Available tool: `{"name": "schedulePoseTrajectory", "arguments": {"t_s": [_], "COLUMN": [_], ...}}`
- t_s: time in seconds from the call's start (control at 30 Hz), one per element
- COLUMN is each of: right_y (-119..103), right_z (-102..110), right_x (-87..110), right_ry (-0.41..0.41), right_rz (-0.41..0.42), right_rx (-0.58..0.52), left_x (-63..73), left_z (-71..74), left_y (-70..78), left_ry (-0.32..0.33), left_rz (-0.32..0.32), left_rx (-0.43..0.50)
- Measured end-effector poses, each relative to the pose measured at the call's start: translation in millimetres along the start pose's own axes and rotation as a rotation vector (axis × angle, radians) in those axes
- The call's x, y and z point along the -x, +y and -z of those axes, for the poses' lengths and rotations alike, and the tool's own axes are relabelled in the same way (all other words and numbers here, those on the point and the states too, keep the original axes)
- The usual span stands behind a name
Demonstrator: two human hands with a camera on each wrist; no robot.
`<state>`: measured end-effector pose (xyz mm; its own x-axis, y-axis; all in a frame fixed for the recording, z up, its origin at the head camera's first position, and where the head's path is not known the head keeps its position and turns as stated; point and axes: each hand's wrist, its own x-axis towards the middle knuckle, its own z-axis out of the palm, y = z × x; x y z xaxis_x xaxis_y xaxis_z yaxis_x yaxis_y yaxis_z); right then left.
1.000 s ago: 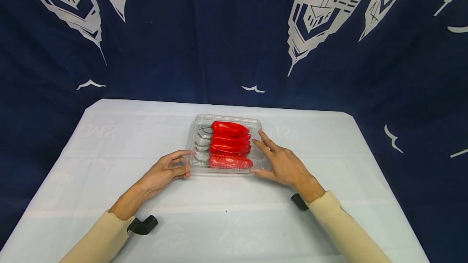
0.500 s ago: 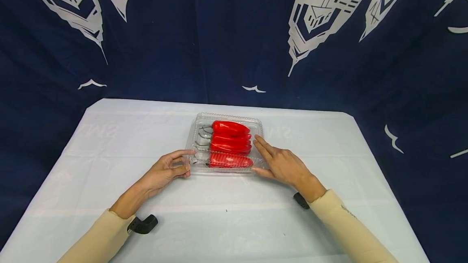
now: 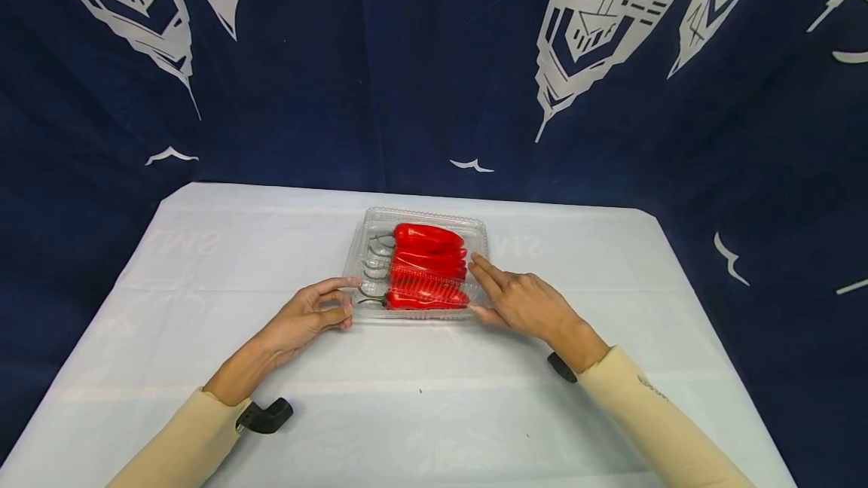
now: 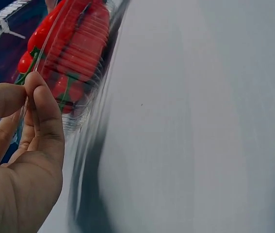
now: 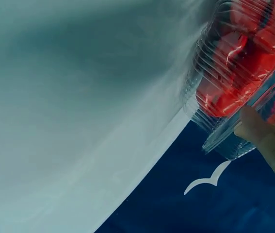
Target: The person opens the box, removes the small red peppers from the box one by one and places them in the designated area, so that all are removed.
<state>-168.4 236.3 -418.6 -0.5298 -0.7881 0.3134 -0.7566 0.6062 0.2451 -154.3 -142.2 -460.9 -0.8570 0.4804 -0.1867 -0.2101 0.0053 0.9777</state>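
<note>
A clear plastic clamshell container (image 3: pixel 420 316) lies on the table, holding several red peppers (image 3: pixel 427 236) side by side, their thin stems pointing left. A ribbed transparent panel crosses the nearer peppers. My left hand (image 3: pixel 308 318) is at the container's front left corner. In the left wrist view, its thumb and fingers pinch the clear plastic edge. At the right side, my right hand (image 3: pixel 525 303) touches the container with fairly straight fingers. Its thumb (image 5: pixel 258 128) lies against the plastic rim in the right wrist view, where the other fingers are out of sight.
A white cloth (image 3: pixel 434 413) covers the table, whose far edge runs behind the container. Beyond it hangs a dark blue curtain (image 3: pixel 305 81) with white building and bird prints. A black strap (image 3: pixel 264 416) sits at the left wrist.
The ribbed plastic panel has shifted away from the front edge, over the peppers. My right hand's fingertips have moved slightly nearer and the thumb slightly farther. My left hand stays almost still.
</note>
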Motion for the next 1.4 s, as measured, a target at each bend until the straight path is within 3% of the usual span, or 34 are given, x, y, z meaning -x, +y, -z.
{"name": "schedulePoseTrajectory", "arguments": {"t_s": [0.33,0.47,0.93,1.2,1.4], "right_y": [13.5,12.8,15.9,26.3,29.6], "right_z": [10.7,7.3,8.0,16.4,16.1], "right_x": [2.4,4.6,-0.3,5.8,12.8], "right_ry": [0.021,0.074,0.296,0.385,0.397], "right_rz": [-0.071,-0.100,-0.229,-0.345,-0.353], "right_rx": [-0.163,-0.201,-0.229,-0.214,-0.209], "left_x": [0.6,0.7,2.4,2.4,2.3], "left_z": [1.0,0.8,-1.1,-2.3,-2.3], "left_y": [0.0,0.4,-0.3,0.2,0.2], "left_ry": [0.017,0.021,0.007,0.008,0.013], "left_rz": [-0.005,0.006,0.004,0.005,0.010], "left_rx": [-0.039,-0.034,-0.019,-0.010,-0.007]}}
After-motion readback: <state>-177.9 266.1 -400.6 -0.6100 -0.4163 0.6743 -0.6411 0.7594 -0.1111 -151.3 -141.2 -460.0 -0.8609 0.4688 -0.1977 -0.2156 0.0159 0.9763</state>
